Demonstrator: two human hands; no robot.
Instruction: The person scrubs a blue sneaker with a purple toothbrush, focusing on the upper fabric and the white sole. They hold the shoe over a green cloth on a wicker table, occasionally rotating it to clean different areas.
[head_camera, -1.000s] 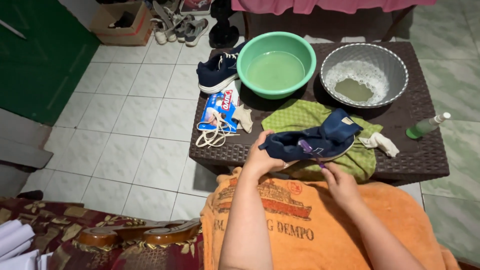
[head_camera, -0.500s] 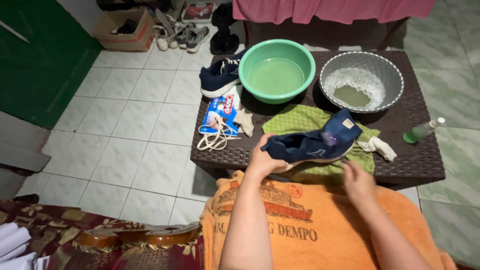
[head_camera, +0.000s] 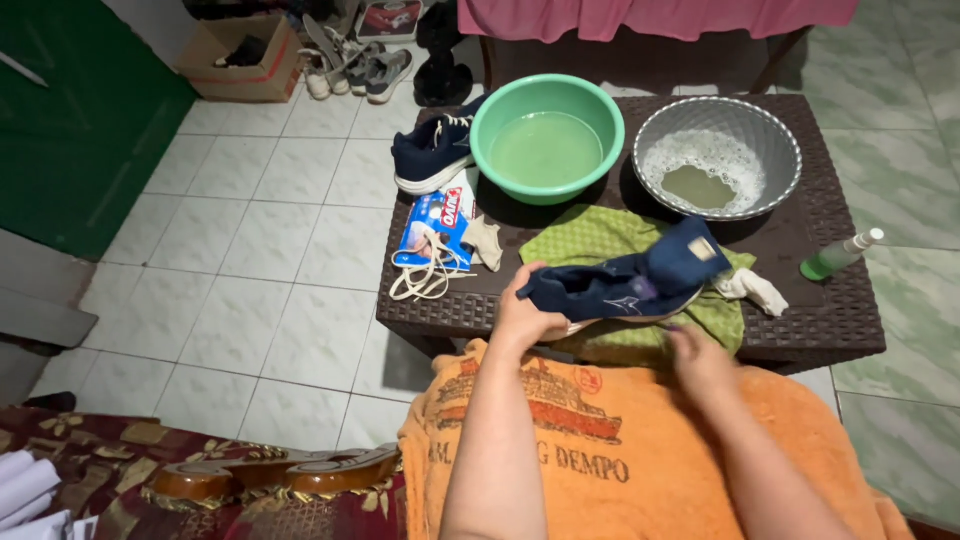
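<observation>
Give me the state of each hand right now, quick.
Left hand: closed on the heel end of the navy sneaker.
Right hand: at the sneaker's side, blurred; open or closed cannot be told.

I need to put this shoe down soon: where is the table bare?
Bare wicker table lies between the grey basin, spray bottle and white rag. The left end is crowded: second shoe, packet, laces.
</observation>
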